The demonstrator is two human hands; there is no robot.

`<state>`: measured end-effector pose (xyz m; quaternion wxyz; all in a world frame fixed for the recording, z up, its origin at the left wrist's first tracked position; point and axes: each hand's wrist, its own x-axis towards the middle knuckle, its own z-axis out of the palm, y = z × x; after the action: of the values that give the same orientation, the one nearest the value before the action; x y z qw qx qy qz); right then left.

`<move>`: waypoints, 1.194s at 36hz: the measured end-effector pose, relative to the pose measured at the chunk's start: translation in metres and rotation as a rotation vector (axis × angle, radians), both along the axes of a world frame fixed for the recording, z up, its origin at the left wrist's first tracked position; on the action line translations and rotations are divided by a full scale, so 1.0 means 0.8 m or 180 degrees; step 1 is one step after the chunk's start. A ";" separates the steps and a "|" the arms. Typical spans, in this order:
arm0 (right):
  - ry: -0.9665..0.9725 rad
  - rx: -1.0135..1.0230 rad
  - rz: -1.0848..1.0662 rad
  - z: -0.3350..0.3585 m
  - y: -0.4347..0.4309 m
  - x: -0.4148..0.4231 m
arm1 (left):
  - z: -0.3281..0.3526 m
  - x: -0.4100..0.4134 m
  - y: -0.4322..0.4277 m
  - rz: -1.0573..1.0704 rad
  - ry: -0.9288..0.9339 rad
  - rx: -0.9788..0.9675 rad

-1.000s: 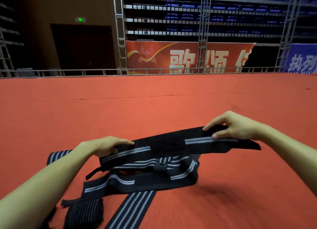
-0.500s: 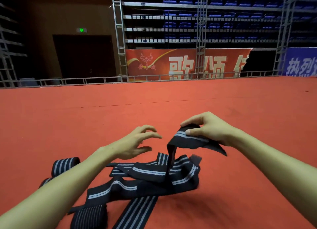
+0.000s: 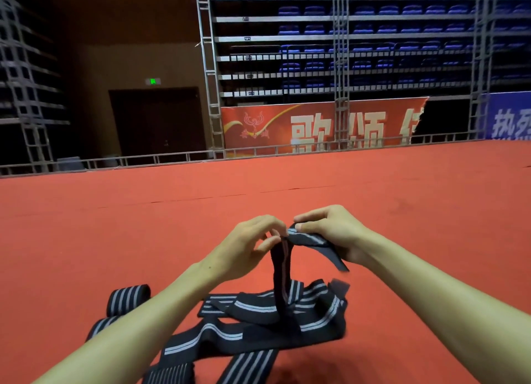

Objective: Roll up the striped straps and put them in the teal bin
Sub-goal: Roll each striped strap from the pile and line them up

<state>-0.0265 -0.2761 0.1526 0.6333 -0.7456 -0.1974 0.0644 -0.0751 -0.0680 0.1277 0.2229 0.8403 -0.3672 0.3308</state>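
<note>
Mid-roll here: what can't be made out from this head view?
Teal bin: nowhere in the head view, outside the frame.
Flat striped strap: cut off by the bottom edge.
Second roll: partly behind the left forearm.
Held strap: tail motion-blurred below the right hand.
Left hand: whether it pinches the strap is unclear.

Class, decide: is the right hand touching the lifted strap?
Touching. The head view shows the right hand pinching the lifted strap at its fold.
</note>
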 end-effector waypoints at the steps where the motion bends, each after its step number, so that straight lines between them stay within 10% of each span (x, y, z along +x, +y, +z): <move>1: 0.0014 -0.0016 -0.0003 0.000 0.000 0.000 | 0.001 0.002 0.001 0.0022 -0.0059 -0.0065; 13: 0.0477 0.1044 0.0295 0.012 -0.005 -0.009 | 0.026 0.024 -0.008 0.0050 -0.0397 -0.0525; 23: -0.1918 0.0347 -0.0514 0.011 -0.010 0.007 | 0.050 0.031 -0.013 0.0131 0.0334 -0.1549; 43: -0.2754 0.0701 -0.0554 0.114 0.012 0.017 | 0.055 0.020 -0.014 -0.0161 0.1044 -0.1306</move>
<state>-0.0130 -0.2668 0.2440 0.5711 -0.6460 -0.3861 -0.3278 -0.0590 -0.0789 0.1720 0.4533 0.8105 -0.2723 0.2520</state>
